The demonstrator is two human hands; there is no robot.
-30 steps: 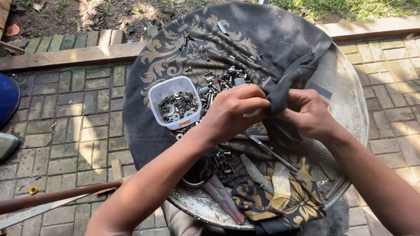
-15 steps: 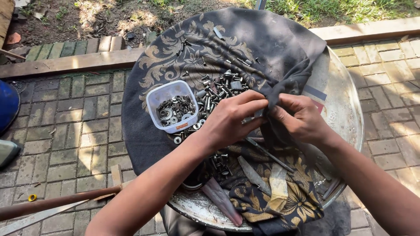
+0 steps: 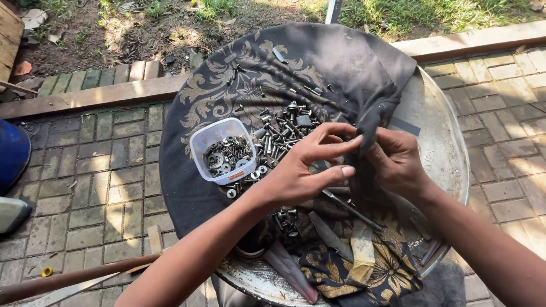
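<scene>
A round metal tray (image 3: 441,122) carries a dark cloth with a gold pattern (image 3: 318,54). On the cloth lies a heap of bolts and nuts (image 3: 281,131), next to a small clear plastic tub (image 3: 199,150) that holds washers. My left hand (image 3: 304,167) reaches in from the lower left, and its fingertips and thumb sit around a bunched fold of the cloth (image 3: 372,122). From the right, my right hand (image 3: 398,162) pinches the same fold. The two sets of fingertips meet there. Whether something small is inside the fold is hidden.
Flat metal blades (image 3: 330,233) and a thin rod (image 3: 350,210) lie on a floral cloth (image 3: 392,270) at the tray's near side. Brick paving (image 3: 91,170) surrounds the tray, with a wooden plank (image 3: 102,96) behind it, a blue object (image 3: 11,156) at far left and a brown pole (image 3: 74,277) at lower left.
Both hands stay together on the cloth fold. My left thumb has spread away from the fingers, and the left hand no longer covers the fold.
</scene>
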